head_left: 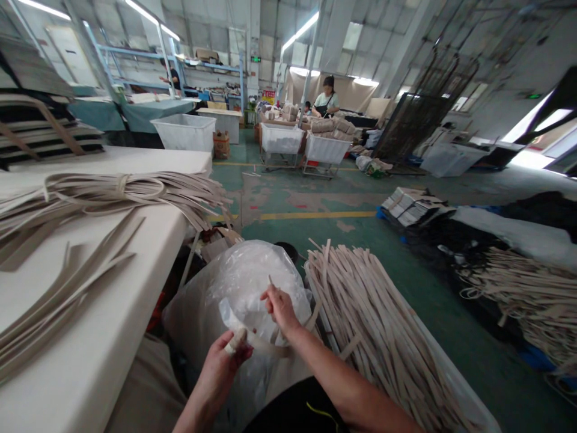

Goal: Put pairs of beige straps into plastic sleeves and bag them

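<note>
My left hand (225, 358) is closed in a pinch over a big clear plastic bag (256, 264). A pale wrap covers one of its fingers. From its fingertips a beige fabric strip (270, 349) seems to curve to the right, passing beneath my right forearm. Higher and to the right, my right hand (280, 308) is also closed, with a thin pale tip (270, 279) sticking up from its fingers; its kind is too small to make out. To the right, many long beige strips (374, 313) lie heaped in a white bin (469, 394).
A white-topped table (153, 270) on my left bears a tied bundle of strips (121, 186) and loose strips. More strips (527, 288) lie on the right. Wheeled white bins (327, 148) stand further off, near a person (327, 99) at work.
</note>
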`<action>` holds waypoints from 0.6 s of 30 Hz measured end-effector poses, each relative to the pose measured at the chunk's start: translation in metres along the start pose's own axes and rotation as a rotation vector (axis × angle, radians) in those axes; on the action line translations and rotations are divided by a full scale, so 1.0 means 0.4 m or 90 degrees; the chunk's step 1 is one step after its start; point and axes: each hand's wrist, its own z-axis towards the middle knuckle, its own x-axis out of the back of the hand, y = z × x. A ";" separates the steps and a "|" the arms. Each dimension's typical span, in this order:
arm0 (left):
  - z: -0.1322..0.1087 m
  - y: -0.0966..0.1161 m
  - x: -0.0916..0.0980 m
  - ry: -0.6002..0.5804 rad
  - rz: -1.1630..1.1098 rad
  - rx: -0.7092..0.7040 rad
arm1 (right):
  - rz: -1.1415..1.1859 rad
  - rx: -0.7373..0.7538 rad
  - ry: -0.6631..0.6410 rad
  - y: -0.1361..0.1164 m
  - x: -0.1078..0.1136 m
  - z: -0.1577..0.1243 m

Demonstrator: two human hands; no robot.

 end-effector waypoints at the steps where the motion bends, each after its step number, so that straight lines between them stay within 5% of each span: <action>1: 0.000 -0.004 -0.001 0.008 -0.004 0.001 | -0.026 0.024 -0.013 0.002 -0.012 -0.006; 7: 0.016 0.005 0.020 0.098 -0.063 -0.033 | -0.255 0.093 -0.082 -0.051 0.026 -0.045; 12: 0.006 0.005 0.012 0.078 -0.040 -0.059 | -0.539 0.148 -0.287 -0.124 0.103 -0.146; 18: -0.021 -0.013 -0.043 0.052 -0.046 -0.091 | -0.715 0.121 -0.302 -0.068 0.143 -0.211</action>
